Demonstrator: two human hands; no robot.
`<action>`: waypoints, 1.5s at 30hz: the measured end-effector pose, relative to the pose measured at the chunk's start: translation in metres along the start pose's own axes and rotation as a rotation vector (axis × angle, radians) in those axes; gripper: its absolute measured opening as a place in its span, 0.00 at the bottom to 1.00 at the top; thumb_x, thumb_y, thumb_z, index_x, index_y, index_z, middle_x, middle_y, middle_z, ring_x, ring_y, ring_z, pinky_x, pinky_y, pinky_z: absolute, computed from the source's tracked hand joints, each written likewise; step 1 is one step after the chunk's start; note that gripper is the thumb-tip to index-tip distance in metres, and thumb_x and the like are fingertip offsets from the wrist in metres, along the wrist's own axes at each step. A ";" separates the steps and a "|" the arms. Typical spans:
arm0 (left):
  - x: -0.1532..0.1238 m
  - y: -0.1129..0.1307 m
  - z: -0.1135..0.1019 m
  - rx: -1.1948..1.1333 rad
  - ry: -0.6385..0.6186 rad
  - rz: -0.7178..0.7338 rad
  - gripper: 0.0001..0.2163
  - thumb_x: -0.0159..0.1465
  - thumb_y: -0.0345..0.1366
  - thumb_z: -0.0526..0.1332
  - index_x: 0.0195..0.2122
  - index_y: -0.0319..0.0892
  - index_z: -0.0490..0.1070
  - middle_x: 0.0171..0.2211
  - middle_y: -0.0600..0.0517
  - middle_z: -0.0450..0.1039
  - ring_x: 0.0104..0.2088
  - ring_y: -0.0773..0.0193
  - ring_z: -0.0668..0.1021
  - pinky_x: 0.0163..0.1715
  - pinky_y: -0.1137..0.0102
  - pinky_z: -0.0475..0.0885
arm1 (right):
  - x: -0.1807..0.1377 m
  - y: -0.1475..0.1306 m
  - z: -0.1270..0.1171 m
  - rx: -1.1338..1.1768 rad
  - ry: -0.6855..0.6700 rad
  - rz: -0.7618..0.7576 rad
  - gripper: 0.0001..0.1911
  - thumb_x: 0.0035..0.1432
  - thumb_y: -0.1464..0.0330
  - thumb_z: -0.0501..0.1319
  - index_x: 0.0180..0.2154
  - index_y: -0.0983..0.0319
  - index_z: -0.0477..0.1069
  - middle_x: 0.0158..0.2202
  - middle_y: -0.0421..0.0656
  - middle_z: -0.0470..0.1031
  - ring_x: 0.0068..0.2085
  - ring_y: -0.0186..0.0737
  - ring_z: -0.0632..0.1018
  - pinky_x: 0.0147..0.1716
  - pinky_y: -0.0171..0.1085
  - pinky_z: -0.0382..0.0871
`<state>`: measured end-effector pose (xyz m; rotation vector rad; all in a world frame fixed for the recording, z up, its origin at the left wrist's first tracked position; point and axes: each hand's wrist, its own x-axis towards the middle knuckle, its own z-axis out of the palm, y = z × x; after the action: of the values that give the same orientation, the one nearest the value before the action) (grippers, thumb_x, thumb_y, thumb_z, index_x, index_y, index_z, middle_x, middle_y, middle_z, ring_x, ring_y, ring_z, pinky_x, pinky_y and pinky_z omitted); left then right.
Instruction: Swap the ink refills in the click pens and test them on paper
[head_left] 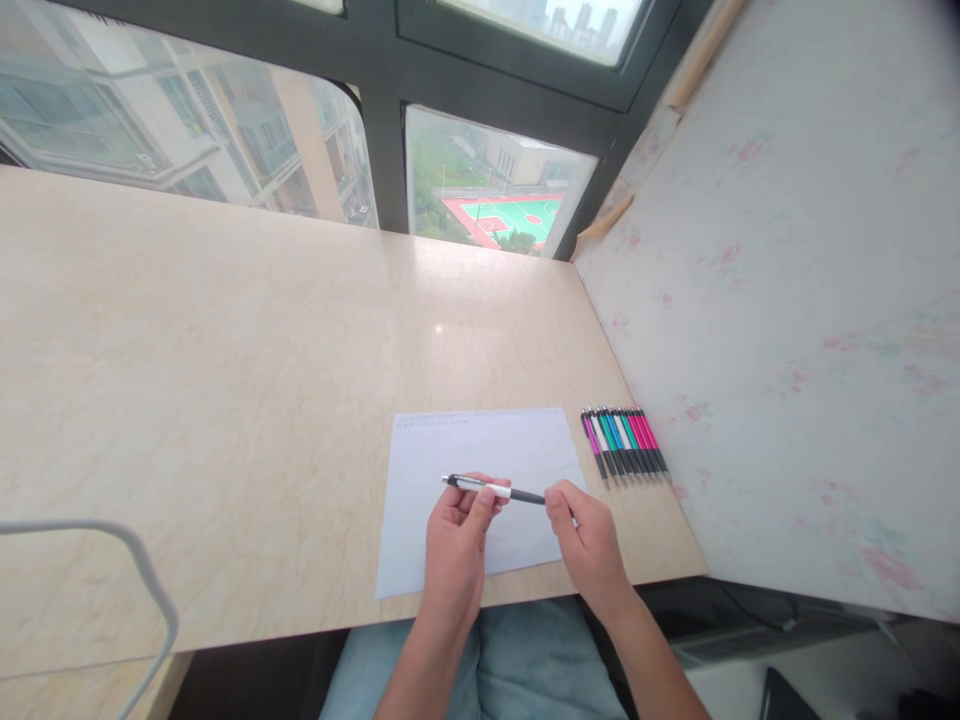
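A white ballpoint pen (498,490) with a dark grip lies nearly level between my two hands, above a sheet of paper (427,450). My left hand (460,530) pinches its white barrel between thumb and fingers, with the clip end pointing left. At the other end, my right hand (586,530) has its thumb and curled fingers closed on the pen's tip, which they hide. Small lines of writing run along the top of the sheet. Right of the paper, several pens (622,445) in purple, white, green, blue and pink lie side by side in a row.
The pale stone-patterned desk (247,380) reaches back to a dark window frame (386,130). A flower-papered wall (787,400) closes off the right side. A grey cable (142,560) arches over the desk's left front. My legs (532,660) are under the front edge.
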<state>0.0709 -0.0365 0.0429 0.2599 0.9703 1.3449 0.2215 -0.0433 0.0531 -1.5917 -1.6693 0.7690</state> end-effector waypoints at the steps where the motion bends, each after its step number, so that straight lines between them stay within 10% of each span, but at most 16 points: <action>1: 0.000 0.001 -0.001 0.019 -0.012 0.009 0.12 0.54 0.38 0.71 0.37 0.40 0.75 0.35 0.48 0.80 0.37 0.63 0.79 0.43 0.69 0.70 | -0.002 0.001 0.002 0.043 -0.011 0.044 0.21 0.69 0.58 0.49 0.24 0.59 0.58 0.20 0.35 0.58 0.23 0.33 0.62 0.24 0.34 0.54; 10: 0.003 0.005 -0.011 0.246 -0.197 0.081 0.10 0.57 0.38 0.69 0.37 0.40 0.76 0.34 0.47 0.79 0.35 0.60 0.76 0.39 0.67 0.69 | -0.022 -0.004 0.006 0.658 -0.216 0.453 0.24 0.67 0.52 0.51 0.24 0.59 0.56 0.18 0.33 0.56 0.20 0.31 0.60 0.21 0.32 0.54; 15: 0.002 0.004 -0.010 0.282 -0.188 0.055 0.12 0.58 0.42 0.67 0.39 0.41 0.77 0.30 0.49 0.77 0.31 0.63 0.73 0.36 0.70 0.68 | -0.017 -0.006 -0.004 0.497 -0.508 0.314 0.24 0.67 0.53 0.51 0.26 0.62 0.69 0.23 0.42 0.73 0.27 0.36 0.72 0.27 0.34 0.65; 24: -0.003 0.001 -0.005 0.304 -0.269 -0.014 0.13 0.61 0.44 0.64 0.38 0.40 0.78 0.30 0.49 0.75 0.29 0.64 0.73 0.31 0.70 0.68 | 0.017 -0.016 0.007 0.461 -0.147 0.193 0.19 0.64 0.56 0.56 0.51 0.58 0.71 0.46 0.47 0.75 0.42 0.42 0.77 0.35 0.37 0.72; 28: -0.005 0.000 -0.003 0.365 -0.320 -0.039 0.13 0.61 0.44 0.64 0.36 0.39 0.79 0.27 0.49 0.74 0.27 0.64 0.73 0.29 0.70 0.68 | 0.023 -0.022 0.017 0.705 -0.286 0.325 0.16 0.63 0.55 0.57 0.46 0.57 0.72 0.42 0.45 0.74 0.30 0.36 0.73 0.24 0.35 0.68; 35: 0.003 0.017 -0.011 0.501 -0.183 0.128 0.13 0.62 0.46 0.62 0.35 0.41 0.78 0.31 0.46 0.79 0.31 0.60 0.78 0.32 0.68 0.71 | 0.038 -0.014 -0.016 1.174 0.095 0.303 0.09 0.64 0.58 0.55 0.35 0.56 0.65 0.26 0.37 0.60 0.25 0.35 0.64 0.25 0.35 0.64; 45: 0.009 0.009 -0.023 0.466 -0.180 0.143 0.15 0.66 0.46 0.58 0.37 0.39 0.76 0.33 0.47 0.78 0.33 0.61 0.78 0.35 0.67 0.72 | 0.040 -0.003 -0.032 1.752 0.121 0.272 0.22 0.58 0.61 0.59 0.21 0.59 0.49 0.16 0.31 0.49 0.18 0.30 0.53 0.17 0.31 0.55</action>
<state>0.0475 -0.0341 0.0305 0.8033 1.1192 1.1842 0.2454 -0.0053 0.0775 -0.4774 -0.1960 1.5408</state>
